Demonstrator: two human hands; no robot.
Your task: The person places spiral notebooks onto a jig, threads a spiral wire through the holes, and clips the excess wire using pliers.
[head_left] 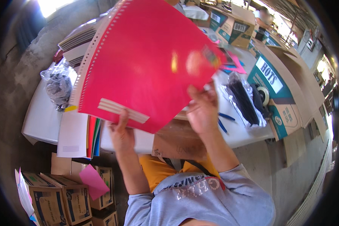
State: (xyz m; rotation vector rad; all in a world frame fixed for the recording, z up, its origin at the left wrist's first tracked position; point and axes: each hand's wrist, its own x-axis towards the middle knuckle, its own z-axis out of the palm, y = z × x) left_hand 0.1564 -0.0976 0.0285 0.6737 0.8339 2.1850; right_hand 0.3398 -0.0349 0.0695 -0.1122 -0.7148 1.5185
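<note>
White worktable (41, 124) on grey concrete floor (11, 86), stacked cardboard cartons (52, 203) below, sunlight glaring top left, boxes (229, 26) behind.

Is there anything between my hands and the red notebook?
Nothing visible: the left hand grips the red notebook at its lower edge and the right hand holds its right side, directly.

Single head-worn fisheye, looking steeply down, close over white table (41, 120), edges bent
</note>
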